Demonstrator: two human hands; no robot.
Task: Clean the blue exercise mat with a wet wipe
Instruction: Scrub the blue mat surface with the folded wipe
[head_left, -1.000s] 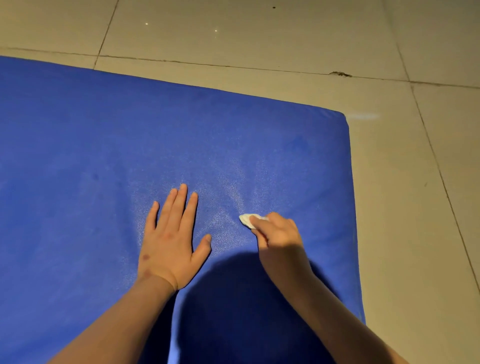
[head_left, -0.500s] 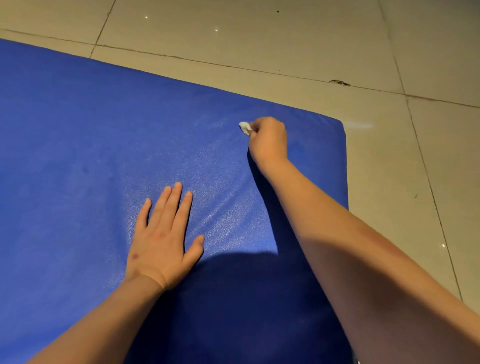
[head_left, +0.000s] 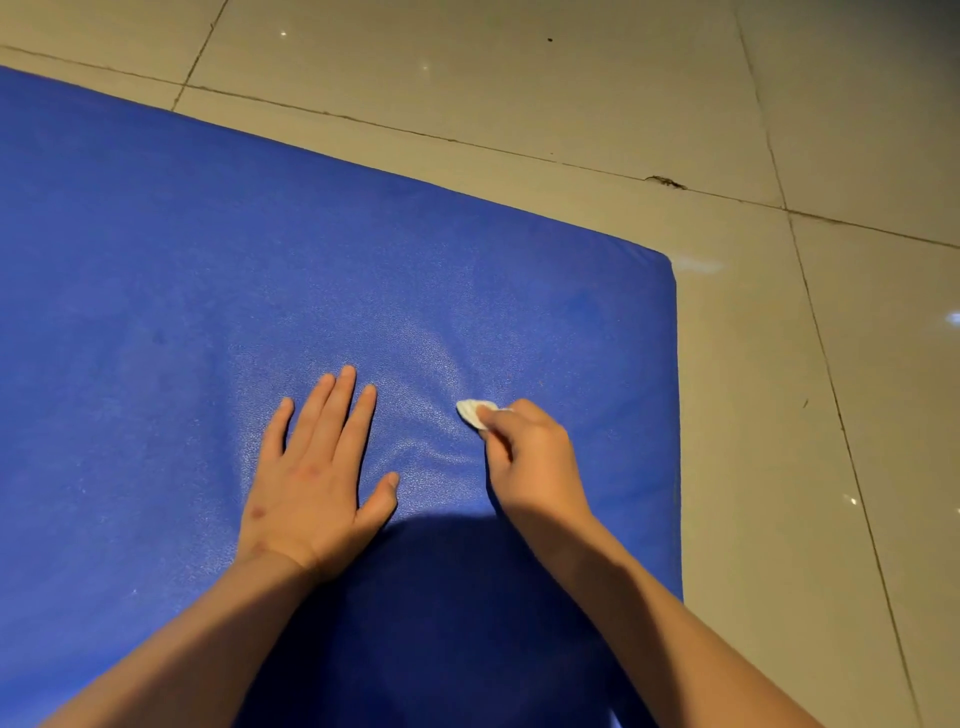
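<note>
1. Blue exercise mat (head_left: 208, 260) lies on the floor (head_left: 779, 104); left hand (head_left: 317, 467) presses flat, fingers straight.
2. Right hand (head_left: 535, 462), pinching the wet wipe (head_left: 472, 412), has swept back from the far edge: another stroke done.

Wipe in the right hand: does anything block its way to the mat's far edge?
Nothing visible does. The wipe, pinched by the right hand, has bare mat ahead; the left hand lies flat beside it.
</note>
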